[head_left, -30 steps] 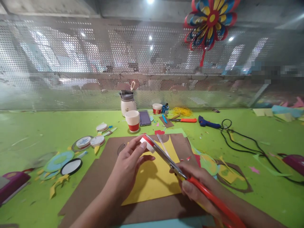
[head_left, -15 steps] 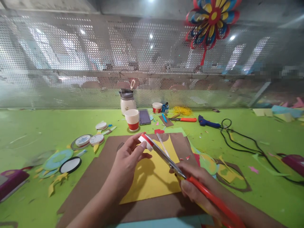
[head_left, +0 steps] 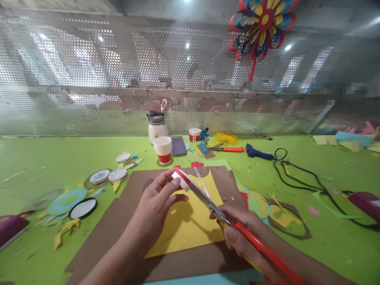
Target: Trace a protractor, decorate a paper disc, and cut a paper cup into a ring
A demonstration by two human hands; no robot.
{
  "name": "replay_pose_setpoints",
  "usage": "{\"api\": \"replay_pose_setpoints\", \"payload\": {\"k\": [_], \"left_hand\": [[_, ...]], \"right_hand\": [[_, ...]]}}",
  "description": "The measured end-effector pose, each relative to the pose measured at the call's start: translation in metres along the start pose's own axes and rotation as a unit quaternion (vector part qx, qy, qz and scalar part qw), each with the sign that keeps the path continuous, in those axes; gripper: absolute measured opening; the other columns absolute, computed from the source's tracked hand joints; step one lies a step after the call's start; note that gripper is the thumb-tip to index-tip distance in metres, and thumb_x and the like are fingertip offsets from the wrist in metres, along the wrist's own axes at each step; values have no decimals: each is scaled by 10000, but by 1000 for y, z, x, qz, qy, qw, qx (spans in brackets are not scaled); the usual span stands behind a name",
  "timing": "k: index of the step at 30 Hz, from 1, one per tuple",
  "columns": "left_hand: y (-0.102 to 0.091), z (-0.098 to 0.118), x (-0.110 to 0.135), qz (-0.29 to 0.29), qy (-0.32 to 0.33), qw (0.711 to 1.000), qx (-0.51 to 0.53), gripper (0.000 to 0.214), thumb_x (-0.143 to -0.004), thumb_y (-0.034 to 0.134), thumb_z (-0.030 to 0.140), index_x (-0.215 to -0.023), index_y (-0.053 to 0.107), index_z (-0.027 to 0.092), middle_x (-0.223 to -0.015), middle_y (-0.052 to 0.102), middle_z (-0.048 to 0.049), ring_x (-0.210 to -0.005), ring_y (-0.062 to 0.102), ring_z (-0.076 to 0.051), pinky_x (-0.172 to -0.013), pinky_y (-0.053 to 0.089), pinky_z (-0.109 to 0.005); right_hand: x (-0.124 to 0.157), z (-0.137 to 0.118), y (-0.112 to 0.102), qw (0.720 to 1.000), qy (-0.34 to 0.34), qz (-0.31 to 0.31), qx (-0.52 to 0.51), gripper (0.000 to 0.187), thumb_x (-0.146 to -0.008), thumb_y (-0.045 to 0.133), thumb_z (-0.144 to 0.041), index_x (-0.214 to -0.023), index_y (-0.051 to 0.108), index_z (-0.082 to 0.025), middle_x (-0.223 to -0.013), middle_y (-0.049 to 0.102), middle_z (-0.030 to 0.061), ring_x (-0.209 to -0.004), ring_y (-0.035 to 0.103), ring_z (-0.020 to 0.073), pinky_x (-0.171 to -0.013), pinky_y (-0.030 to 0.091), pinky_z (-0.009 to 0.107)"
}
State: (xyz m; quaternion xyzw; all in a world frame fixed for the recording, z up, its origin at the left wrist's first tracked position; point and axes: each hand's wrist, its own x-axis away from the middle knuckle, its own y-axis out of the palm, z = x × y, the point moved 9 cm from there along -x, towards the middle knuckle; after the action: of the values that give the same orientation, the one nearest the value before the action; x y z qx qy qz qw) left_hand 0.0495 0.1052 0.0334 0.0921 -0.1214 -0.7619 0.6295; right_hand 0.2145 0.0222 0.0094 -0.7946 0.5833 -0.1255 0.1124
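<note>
My left hand (head_left: 154,208) pinches a small white and red piece of paper cup (head_left: 179,179) between thumb and fingers, held above a yellow sheet (head_left: 190,223). My right hand (head_left: 246,235) grips red-handled scissors (head_left: 213,208); the blades stand apart and reach up to the piece, with one blade at its red rim. The yellow sheet lies on a large brown sheet (head_left: 124,229) on the green table (head_left: 59,162).
A red and white paper cup (head_left: 163,150), a phone (head_left: 178,146), a white bottle (head_left: 156,127), a small tub (head_left: 194,135), an orange-handled cutter (head_left: 230,149) and a blue glue gun (head_left: 259,152) with black cord (head_left: 299,180) lie farther back. Round cut-outs (head_left: 86,190) are at left. A perforated metal screen stands behind.
The view has shifted slightly; both hands with the piece and scissors sit a little lower and left. The hold on each is unchanged.
</note>
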Motion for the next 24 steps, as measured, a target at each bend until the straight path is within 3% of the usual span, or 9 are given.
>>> {"api": "replay_pose_setpoints", "payload": {"k": [9, 24], "left_hand": [[2, -2, 0, -13, -17, 1000, -4, 344, -837, 744, 386, -1120, 714, 193, -1131, 707, -88, -977, 620, -214, -752, 560, -298], [0, -3, -1, -13, -15, 1000, -5, 365, -843, 736, 405, -1147, 702, 206, -1053, 673, -72, -971, 588, -214, -751, 553, -294]], "right_hand": [[2, -1, 2, 998, 21, -17, -48, 689, -849, 492, -799, -1140, 593, -183, -633, 438, -46, -505, 338, 90, -462, 236, 239], [4, -1, 4, 998, 48, -18, -38, 772, -832, 410, -857, -1137, 590, -171, -646, 466, -28, -516, 389, 90, -488, 304, 221]]}}
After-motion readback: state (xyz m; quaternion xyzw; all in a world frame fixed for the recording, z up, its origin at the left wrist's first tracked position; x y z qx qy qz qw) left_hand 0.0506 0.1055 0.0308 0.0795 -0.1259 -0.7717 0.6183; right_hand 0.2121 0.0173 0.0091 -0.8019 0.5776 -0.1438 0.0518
